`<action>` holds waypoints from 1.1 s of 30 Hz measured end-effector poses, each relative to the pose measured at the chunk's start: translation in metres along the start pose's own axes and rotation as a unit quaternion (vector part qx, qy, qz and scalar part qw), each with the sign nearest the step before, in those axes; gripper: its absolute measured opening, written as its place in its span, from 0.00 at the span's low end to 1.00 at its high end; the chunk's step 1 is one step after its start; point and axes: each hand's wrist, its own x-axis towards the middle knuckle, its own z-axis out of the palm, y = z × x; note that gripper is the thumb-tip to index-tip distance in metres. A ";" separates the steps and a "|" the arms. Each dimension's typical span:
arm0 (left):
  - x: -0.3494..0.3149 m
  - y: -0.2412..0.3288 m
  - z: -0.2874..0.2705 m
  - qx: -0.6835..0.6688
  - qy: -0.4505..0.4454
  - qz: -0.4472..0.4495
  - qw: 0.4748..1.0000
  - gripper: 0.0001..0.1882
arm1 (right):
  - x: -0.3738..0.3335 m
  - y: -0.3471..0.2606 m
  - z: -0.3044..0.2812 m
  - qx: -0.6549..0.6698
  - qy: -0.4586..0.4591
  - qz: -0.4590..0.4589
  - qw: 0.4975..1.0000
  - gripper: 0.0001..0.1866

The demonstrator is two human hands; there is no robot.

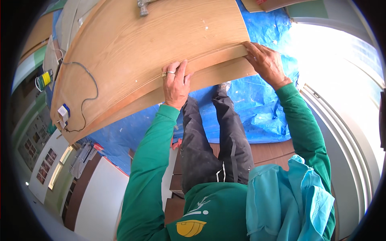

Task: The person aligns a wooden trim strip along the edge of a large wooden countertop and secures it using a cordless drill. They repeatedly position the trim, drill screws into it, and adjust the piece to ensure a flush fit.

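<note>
A large light-brown wooden panel [161, 36] lies in front of me. A long narrow wooden strip [217, 57] runs along its near edge. My left hand [176, 82], with rings on it, is closed over the strip near its middle, fingertips on the upper side and thumb to the right. At the right end, my right hand [265, 62] grips the strip by the panel's corner, its fingers bent over the top. The undersides of both grips are hidden. A second wooden band [225, 73] shows just below the strip.
A hammer [143, 9] lies at the panel's far side. A grey cable [95, 86] and a small blue-and-white box [63, 111] rest on its left end. A yellow-and-green roll [43, 80] is farther left. Crumpled blue tarp [263, 116] covers floor beneath. A bright window [329, 60] stands right.
</note>
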 end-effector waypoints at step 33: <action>-0.011 -0.002 0.016 0.018 0.022 -0.036 0.999 0.18 | 0.026 0.035 0.005 0.061 -0.246 0.302 0.919 0.29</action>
